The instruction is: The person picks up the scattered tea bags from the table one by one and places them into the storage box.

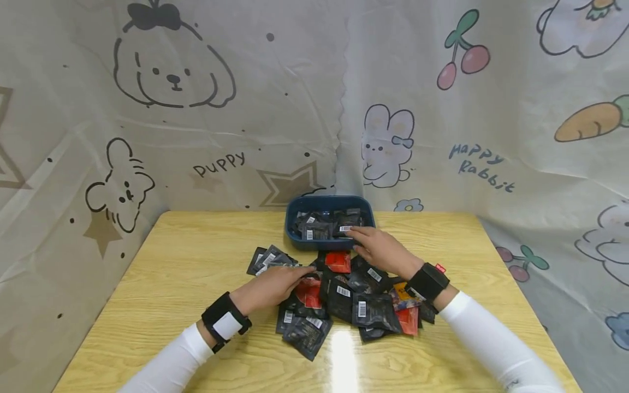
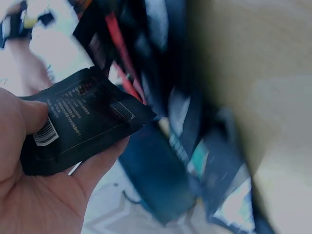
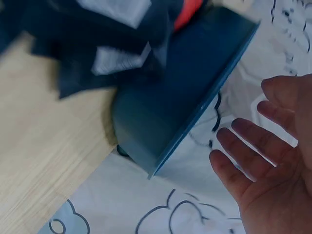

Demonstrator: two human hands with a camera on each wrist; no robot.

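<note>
1. Cloth backdrop [image 1: 295, 120], cartoon print, hangs behind the table. Nothing in the way there.
2. Wooden table [image 1: 206, 234]: glare patch at near edge, likely harmless.
3. Packet pile [image 1: 375, 311], mostly black, loose and overlapping, right up near the bin. Likely trouble: a wrist brushing it could slide packets out, or two slick ones could come up together. It crowds the near approach to the bin.
4. Blue bin [image 1: 330, 245] at far edge of table, partly filled with black packets [image 1: 316, 231] lying unevenly. Could get shoved or tipped if a hand leans on the rim; uneven filling might let some ride over the wall.
5. Right hand [image 1: 380, 250]: at bin's near right corner, fingers apart, nothing held. Could block the left hand if both go over the bin together.
6. Left hand [image 1: 275, 286]: over pile's left side, thumb and fingers clamped on one packet.
7. Right wristband [image 1: 427, 281]: bulky, hangs by the pile's right side, might snag.
8. Held packet [image 2: 80, 119]: thumb on top, fingers under, far end free. Could twist or slip if thumb pressure eases.
9. Red packet [image 1: 339, 262]: just in front of bin, among black ones.
</note>
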